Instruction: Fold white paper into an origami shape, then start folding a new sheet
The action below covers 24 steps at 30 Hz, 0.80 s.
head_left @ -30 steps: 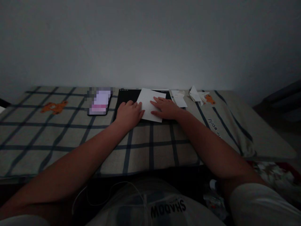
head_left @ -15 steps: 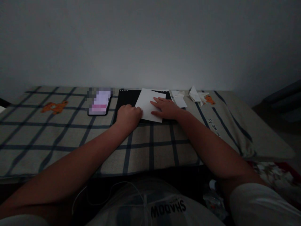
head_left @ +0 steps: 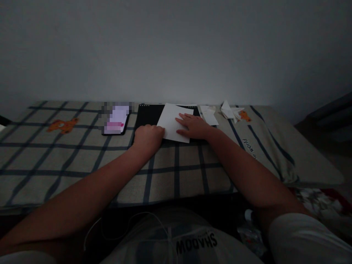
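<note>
A white sheet of paper (head_left: 172, 119) lies at a slant over a black notebook-like pad (head_left: 148, 114) with small holes along its far edge. My right hand (head_left: 192, 125) is spread flat on the paper's right half, fingers apart and pointing left. At the paper's lower left edge my left hand (head_left: 149, 137) is curled into a fist, resting over the pad's near left part with its thumb side touching the sheet. Whatever its fingers may hold is hidden.
Left of the pad lies a phone (head_left: 117, 120) with a lit screen. Small white paper pieces (head_left: 210, 116) and a folded paper shape (head_left: 229, 111) lie to the right on the checked cloth (head_left: 176, 176). Behind stands a grey wall (head_left: 176, 51); a plastic bottle (head_left: 250, 233) is below the table edge.
My left fist has shifted slightly left and toward me along the paper's edge. My right hand and the paper are nearly where they were.
</note>
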{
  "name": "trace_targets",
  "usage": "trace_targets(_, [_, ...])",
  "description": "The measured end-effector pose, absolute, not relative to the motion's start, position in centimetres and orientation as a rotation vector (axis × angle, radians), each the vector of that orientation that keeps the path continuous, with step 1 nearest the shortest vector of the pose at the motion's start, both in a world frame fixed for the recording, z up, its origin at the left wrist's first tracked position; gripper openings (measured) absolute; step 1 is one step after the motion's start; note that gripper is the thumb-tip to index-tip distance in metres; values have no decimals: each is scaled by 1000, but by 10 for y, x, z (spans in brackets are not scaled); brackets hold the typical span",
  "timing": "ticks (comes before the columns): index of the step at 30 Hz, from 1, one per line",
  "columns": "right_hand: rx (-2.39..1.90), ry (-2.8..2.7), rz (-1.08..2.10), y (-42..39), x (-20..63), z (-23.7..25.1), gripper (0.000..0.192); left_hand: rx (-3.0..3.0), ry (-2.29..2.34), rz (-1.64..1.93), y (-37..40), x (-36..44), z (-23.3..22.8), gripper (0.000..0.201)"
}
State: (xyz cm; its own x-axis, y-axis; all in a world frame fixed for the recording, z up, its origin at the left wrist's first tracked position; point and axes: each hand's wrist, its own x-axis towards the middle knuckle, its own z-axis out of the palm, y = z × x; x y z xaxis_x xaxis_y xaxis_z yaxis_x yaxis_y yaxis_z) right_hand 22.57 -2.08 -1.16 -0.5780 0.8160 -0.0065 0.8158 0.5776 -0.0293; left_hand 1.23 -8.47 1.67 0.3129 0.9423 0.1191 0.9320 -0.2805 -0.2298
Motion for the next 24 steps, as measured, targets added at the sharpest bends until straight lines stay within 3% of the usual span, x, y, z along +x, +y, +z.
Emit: trace_targets(24, [-1427,-2793,22,-20,227,-10,70,-2361,-1699,-82,-81,12,17,49])
